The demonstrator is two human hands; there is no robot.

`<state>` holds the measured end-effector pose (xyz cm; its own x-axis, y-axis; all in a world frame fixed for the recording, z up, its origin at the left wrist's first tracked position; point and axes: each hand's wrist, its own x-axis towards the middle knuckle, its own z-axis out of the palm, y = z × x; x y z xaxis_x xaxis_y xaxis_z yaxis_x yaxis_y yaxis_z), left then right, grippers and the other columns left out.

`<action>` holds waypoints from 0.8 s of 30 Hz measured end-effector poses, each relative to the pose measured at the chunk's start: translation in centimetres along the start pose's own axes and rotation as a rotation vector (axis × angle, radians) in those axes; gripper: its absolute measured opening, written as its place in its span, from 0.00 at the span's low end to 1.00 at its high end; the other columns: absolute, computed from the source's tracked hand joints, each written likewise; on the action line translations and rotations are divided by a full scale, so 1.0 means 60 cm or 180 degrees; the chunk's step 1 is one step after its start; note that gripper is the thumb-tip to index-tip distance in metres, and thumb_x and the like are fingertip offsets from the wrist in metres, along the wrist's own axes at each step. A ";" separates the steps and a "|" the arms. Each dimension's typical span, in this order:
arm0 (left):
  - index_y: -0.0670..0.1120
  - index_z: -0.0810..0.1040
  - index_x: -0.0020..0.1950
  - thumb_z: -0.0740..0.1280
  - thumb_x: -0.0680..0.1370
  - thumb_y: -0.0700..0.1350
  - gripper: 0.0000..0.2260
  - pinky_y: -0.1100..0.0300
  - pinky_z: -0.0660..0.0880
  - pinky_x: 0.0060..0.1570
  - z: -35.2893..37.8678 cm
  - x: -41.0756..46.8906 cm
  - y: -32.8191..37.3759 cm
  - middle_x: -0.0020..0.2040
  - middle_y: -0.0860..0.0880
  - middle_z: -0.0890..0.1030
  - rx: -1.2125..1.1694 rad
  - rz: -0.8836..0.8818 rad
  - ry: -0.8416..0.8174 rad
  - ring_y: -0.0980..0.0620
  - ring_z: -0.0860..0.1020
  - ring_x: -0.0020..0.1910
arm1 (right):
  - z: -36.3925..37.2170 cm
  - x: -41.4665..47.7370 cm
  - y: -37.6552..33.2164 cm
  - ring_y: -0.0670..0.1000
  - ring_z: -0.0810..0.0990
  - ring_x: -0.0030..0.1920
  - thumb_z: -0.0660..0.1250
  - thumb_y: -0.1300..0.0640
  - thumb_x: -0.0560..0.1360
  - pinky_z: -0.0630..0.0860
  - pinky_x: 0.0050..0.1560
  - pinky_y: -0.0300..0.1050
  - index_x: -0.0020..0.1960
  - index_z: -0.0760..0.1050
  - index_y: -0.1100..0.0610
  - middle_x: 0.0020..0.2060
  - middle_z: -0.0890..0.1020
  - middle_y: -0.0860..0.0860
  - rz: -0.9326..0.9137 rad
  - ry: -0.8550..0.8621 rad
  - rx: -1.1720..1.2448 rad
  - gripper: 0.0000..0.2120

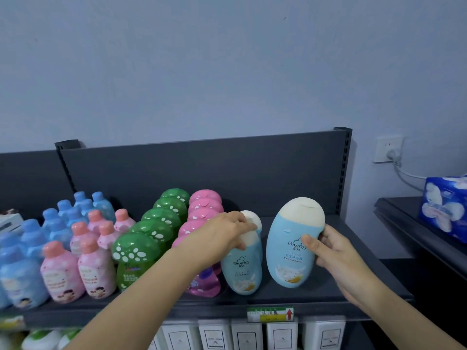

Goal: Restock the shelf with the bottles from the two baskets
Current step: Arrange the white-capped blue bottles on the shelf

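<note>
Head view: the left grip [223, 236] is clasping the cream cap of the small blue bottle [243, 271], which is standing on the shelf [316, 295]. The right grip [336, 256] is holding the larger blue bottle [290, 251] just beside it.

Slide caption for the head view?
Left hand grips a small blue cream-capped bottle, right hand a larger one, at the dark shelf.

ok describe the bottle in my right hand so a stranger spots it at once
On the dark shelf, go to the right end, past the pink bottles. The bottle in the right hand is pale blue, egg-shaped, cream-capped, and bigger than the lookalike the left hand grips.
</note>
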<state>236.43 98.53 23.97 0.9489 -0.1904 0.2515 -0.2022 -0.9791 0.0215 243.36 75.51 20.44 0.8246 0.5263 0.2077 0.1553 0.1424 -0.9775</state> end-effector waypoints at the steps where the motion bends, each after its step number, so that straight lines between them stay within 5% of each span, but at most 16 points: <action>1: 0.50 0.69 0.71 0.64 0.78 0.39 0.21 0.71 0.58 0.46 0.000 0.000 -0.002 0.66 0.49 0.70 0.0043 0.0051 -0.0004 0.50 0.74 0.58 | 0.002 0.001 0.000 0.44 0.83 0.51 0.76 0.29 0.42 0.81 0.45 0.39 0.57 0.76 0.51 0.50 0.84 0.46 0.0002 0.0006 -0.0001 0.48; 8: 0.54 0.66 0.73 0.64 0.78 0.50 0.22 0.66 0.60 0.52 -0.013 -0.002 -0.005 0.67 0.51 0.67 0.0148 0.0071 -0.0033 0.50 0.70 0.61 | 0.012 0.001 -0.006 0.46 0.83 0.51 0.77 0.30 0.42 0.81 0.44 0.39 0.57 0.76 0.52 0.50 0.85 0.47 -0.0018 0.0081 0.0087 0.48; 11: 0.54 0.68 0.71 0.63 0.77 0.54 0.22 0.59 0.69 0.57 -0.022 -0.016 -0.015 0.67 0.52 0.67 0.0062 0.0131 0.0131 0.52 0.70 0.62 | 0.013 0.001 -0.015 0.46 0.82 0.53 0.77 0.30 0.43 0.81 0.45 0.40 0.58 0.76 0.52 0.51 0.84 0.47 -0.0064 0.0052 0.0098 0.48; 13: 0.54 0.74 0.67 0.61 0.75 0.57 0.21 0.55 0.76 0.51 -0.034 -0.033 -0.028 0.61 0.53 0.74 0.0011 0.0204 0.0395 0.54 0.73 0.56 | 0.016 0.002 -0.022 0.46 0.82 0.53 0.78 0.31 0.44 0.80 0.44 0.39 0.57 0.76 0.52 0.51 0.84 0.48 -0.0125 0.0039 0.0142 0.46; 16: 0.51 0.80 0.59 0.60 0.73 0.59 0.20 0.63 0.74 0.46 -0.050 -0.068 -0.061 0.52 0.55 0.77 -0.0102 0.0254 0.0611 0.59 0.73 0.50 | 0.021 0.006 -0.036 0.46 0.82 0.53 0.78 0.32 0.44 0.80 0.44 0.38 0.56 0.77 0.52 0.51 0.84 0.48 -0.0208 0.0063 0.0253 0.45; 21: 0.53 0.79 0.59 0.56 0.70 0.66 0.26 0.67 0.69 0.50 -0.050 -0.112 -0.106 0.54 0.55 0.77 0.0065 -0.0072 0.0261 0.56 0.75 0.51 | 0.031 0.018 -0.065 0.46 0.82 0.53 0.79 0.34 0.46 0.80 0.43 0.38 0.56 0.77 0.52 0.52 0.84 0.48 -0.0373 0.0070 0.0344 0.44; 24: 0.52 0.76 0.65 0.51 0.69 0.66 0.32 0.58 0.71 0.57 -0.037 -0.116 -0.105 0.58 0.53 0.75 -0.0031 -0.0278 0.0022 0.53 0.74 0.55 | 0.037 0.027 -0.083 0.46 0.83 0.52 0.79 0.34 0.44 0.80 0.41 0.37 0.56 0.77 0.53 0.51 0.84 0.48 -0.0486 0.0075 0.0346 0.44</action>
<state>230.59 106.19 24.24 0.9614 -0.1037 0.2548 -0.1209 -0.9912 0.0529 242.74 77.52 25.75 0.8086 0.4719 0.3513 0.2212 0.3095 -0.9248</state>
